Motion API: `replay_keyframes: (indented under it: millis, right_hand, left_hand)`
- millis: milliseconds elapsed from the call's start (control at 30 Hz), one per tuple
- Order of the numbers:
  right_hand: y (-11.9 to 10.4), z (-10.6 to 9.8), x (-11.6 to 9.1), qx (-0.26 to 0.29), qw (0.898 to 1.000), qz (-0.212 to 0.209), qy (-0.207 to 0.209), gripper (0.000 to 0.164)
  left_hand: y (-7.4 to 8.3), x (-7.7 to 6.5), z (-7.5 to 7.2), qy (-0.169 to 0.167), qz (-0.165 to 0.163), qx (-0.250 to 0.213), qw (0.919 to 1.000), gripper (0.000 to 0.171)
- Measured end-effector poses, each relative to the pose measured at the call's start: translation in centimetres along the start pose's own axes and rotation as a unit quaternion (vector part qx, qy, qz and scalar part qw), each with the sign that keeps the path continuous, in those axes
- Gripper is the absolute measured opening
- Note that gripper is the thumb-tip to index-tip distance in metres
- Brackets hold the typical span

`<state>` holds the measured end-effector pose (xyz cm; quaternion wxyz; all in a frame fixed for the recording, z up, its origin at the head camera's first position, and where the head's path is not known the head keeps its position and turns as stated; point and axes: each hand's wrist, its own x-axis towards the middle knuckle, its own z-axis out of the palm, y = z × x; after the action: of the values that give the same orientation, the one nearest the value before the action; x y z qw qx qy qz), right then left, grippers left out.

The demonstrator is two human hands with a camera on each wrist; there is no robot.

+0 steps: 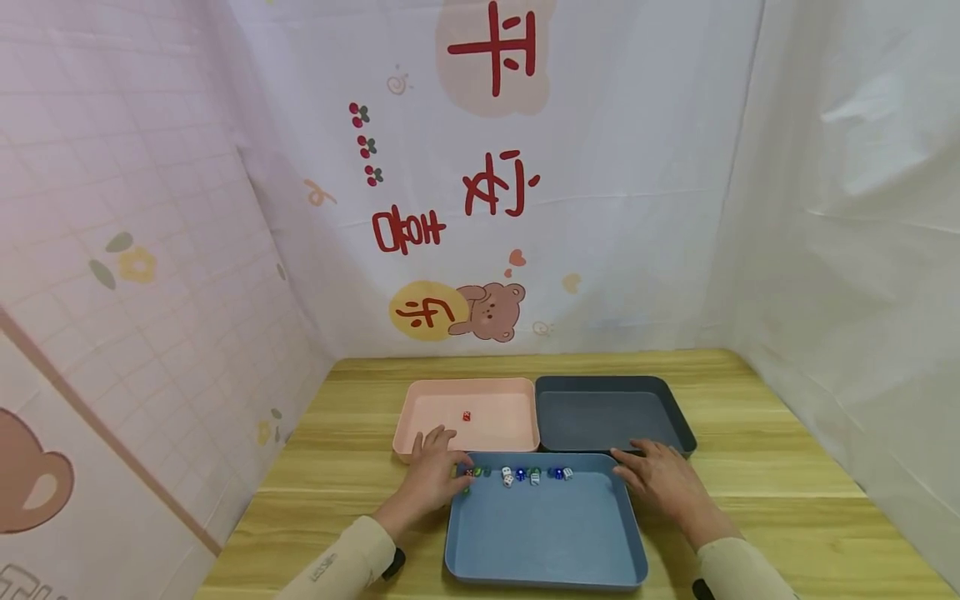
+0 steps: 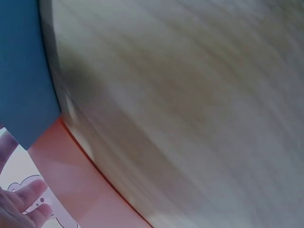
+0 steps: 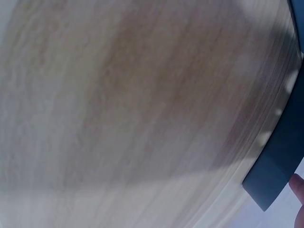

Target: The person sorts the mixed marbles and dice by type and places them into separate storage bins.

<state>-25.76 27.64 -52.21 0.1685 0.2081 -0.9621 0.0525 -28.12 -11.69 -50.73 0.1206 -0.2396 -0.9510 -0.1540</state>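
Dice [image 1: 521, 474]: small red, green, white and blue cubes, most in a loose row by the far wall of the blue tray [image 1: 547, 533]; one red die [image 1: 467, 416] lies alone in the pink tray [image 1: 435, 404].
Left hand [image 1: 430, 472]: fingers spread at the pink tray's near edge, thumb at the blue tray's far left corner, just beside red and green dice. No die shows between the fingers; whether the thumb touches one, I cannot tell.
Right hand [image 1: 663, 477]: fingers parted and loosely bent at the blue tray's far right corner, near the front edge of the dark tray [image 1: 607, 417]; no held die shows. Whether it presses the rim is unclear.
Pinch: for cubes this small, thumb and one fingertip on opposite faces should serve better than a whole-hand grab.
Crowded row: some cubes sit very close together, so drawing one toward the bare tray floor before lifting would likely spare its neighbours.
Far wall: it probably leaves little finger room behind the row; coming from above or along the row looks easier.
Rims: the three trays stand close, so any lift should clear the edges, and a bumped blue tray could scatter the row.
Table [image 1: 765, 492]: wood-grained, under all three trays.
Backdrop [image 1: 637, 167]: printed white sheeting behind.
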Motion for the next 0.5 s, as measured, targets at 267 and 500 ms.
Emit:
replay_keyframes:
  millis: [267,500]
  right_hand:
    - [0.17,0.08,-0.03,0.016,0.999,0.011,-0.028,0.039]
    - [0.1,-0.08,0.07,0.018,0.999,0.015,-0.035,0.039]
  left_hand:
    - [0.19,0.12,0.03,-0.003,0.001,0.01,0.9999,0.02]
    - [0.28,0.31,0.24,-0.002,0.002,0.029,0.9996,0.021]
